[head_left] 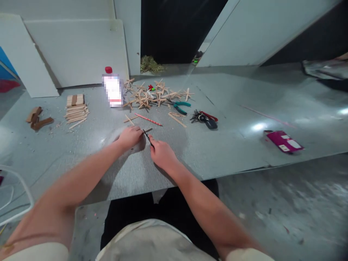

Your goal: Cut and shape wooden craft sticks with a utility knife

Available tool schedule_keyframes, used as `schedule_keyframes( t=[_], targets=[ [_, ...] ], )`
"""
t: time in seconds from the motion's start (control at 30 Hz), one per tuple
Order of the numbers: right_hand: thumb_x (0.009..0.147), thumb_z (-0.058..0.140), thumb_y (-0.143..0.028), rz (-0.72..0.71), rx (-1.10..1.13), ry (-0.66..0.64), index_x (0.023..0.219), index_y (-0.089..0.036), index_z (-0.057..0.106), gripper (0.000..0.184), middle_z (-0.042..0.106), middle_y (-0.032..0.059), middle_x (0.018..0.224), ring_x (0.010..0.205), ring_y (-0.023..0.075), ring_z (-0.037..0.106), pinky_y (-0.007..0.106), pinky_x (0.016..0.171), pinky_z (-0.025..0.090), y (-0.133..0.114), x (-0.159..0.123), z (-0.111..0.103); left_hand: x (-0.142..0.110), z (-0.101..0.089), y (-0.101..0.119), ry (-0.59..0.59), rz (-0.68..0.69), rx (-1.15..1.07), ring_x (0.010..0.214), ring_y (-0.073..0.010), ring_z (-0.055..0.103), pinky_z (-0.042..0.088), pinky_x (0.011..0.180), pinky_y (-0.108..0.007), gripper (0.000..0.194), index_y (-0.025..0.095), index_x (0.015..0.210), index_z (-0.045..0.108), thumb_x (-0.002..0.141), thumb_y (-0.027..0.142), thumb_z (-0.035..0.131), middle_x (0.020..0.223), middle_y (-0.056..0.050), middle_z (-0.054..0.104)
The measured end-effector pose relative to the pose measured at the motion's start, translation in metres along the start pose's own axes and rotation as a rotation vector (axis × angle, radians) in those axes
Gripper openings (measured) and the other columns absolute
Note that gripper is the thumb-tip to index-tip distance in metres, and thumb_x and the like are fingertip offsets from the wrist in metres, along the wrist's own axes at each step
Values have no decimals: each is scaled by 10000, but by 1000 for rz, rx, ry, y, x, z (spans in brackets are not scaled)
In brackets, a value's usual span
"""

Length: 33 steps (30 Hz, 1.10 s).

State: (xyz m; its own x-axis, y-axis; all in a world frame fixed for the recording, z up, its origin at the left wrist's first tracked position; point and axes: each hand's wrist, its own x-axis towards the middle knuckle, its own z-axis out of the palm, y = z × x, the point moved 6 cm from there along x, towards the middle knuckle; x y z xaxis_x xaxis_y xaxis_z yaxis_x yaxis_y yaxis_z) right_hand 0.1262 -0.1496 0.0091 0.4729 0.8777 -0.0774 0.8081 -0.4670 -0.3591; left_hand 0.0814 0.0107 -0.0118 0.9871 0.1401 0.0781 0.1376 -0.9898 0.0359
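My left hand (131,137) is closed near the table's front, its fingertips pinching a thin wooden craft stick (148,129) whose far end pokes out to the right. My right hand (163,154) grips a slim dark knife (146,135), the blade lying across the stick beside my left fingertips. Just beyond my hands are a red patterned pencil (148,119) and two crossed sticks (130,119). Farther back spreads a pile of star-shaped stick pieces (144,98). Green-handled pliers (181,107) rest at its right edge.
To the left are bundled craft sticks (75,100), loose sticks (76,114) and brown paper strips (38,119). A blurred bottle with a red cap (108,69) stands behind. Keys (203,119) and a magenta packet (284,141) lie to the right. White panels (76,50) line the back.
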Motion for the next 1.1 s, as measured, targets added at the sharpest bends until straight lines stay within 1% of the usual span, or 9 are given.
schedule_keyframes(
  t=[0.17, 0.27, 0.37, 0.5, 0.57, 0.63, 0.7, 0.8, 1.1],
  targets=[
    [1037, 429, -191, -9, 11, 21, 1642, -105, 423, 612, 768, 206, 1148, 1028, 289, 720, 378, 889, 519, -1, -2, -3, 1, 1, -1, 26, -5, -5, 1141, -246, 687, 617, 973, -466, 385, 176, 1333, 641, 1029, 410, 679, 1333, -110, 664],
    [1042, 433, -206, -16, 17, 12, 1651, -106, 404, 618, 765, 212, 1155, 1031, 298, 716, 381, 881, 511, 0, -2, -3, 1, 3, -5, 35, -7, -15, 1144, -225, 678, 610, 994, -441, 315, 216, 1303, 665, 1053, 406, 640, 1364, -110, 657],
    [1054, 417, -204, -18, 27, -2, 1663, -99, 370, 620, 754, 218, 1176, 1045, 299, 705, 377, 879, 500, -1, -3, -5, 2, 4, -8, 38, -14, -23, 1152, -247, 683, 613, 983, -469, 378, 179, 1330, 643, 1032, 409, 674, 1346, -111, 660],
    [1051, 394, -166, -19, 30, -18, 1681, -96, 314, 638, 741, 225, 1188, 1017, 286, 704, 373, 856, 496, -5, -5, -11, 2, 3, -10, 60, -11, -14, 1140, -220, 677, 609, 996, -436, 302, 221, 1293, 670, 1057, 406, 632, 1364, -109, 659],
    [1040, 413, -158, -26, 22, -43, 1680, -97, 315, 650, 744, 223, 1165, 984, 288, 711, 377, 832, 500, -8, -6, -13, 1, 0, -8, 87, 4, -7, 1124, -233, 688, 618, 969, -450, 349, 186, 1309, 654, 1040, 407, 663, 1328, -107, 669],
    [1028, 417, -141, -34, 11, -63, 1683, -93, 301, 667, 743, 225, 1158, 970, 289, 715, 378, 818, 500, -9, -6, -15, 0, -3, -6, 126, 11, 1, 1069, -207, 695, 621, 945, -420, 295, 189, 1248, 677, 1047, 404, 653, 1268, -94, 692],
    [1005, 422, -113, -49, 4, -83, 1682, -80, 285, 692, 741, 231, 1160, 968, 289, 715, 374, 809, 496, -9, -5, -16, -2, -6, -5, 165, 16, 5, 985, -189, 703, 611, 901, -379, 211, 176, 1098, 719, 1065, 354, 612, 1106, -74, 730],
    [958, 470, -88, -82, 9, -127, 1667, -57, 285, 733, 752, 226, 1114, 935, 286, 720, 358, 776, 484, -7, -1, -18, -3, -9, -2, 203, 19, 6, 916, -200, 710, 567, 824, -335, 288, 174, 922, 752, 1071, 259, 521, 933, -80, 741],
    [951, 491, -133, -153, 70, -211, 1613, -91, 343, 680, 779, 187, 1077, 889, 259, 725, 323, 712, 457, 3, 14, -18, -7, -12, 4, 185, -14, 6, 909, -207, 699, 515, 798, -319, 353, 179, 984, 768, 1091, 271, 444, 952, -92, 746]
  ],
)
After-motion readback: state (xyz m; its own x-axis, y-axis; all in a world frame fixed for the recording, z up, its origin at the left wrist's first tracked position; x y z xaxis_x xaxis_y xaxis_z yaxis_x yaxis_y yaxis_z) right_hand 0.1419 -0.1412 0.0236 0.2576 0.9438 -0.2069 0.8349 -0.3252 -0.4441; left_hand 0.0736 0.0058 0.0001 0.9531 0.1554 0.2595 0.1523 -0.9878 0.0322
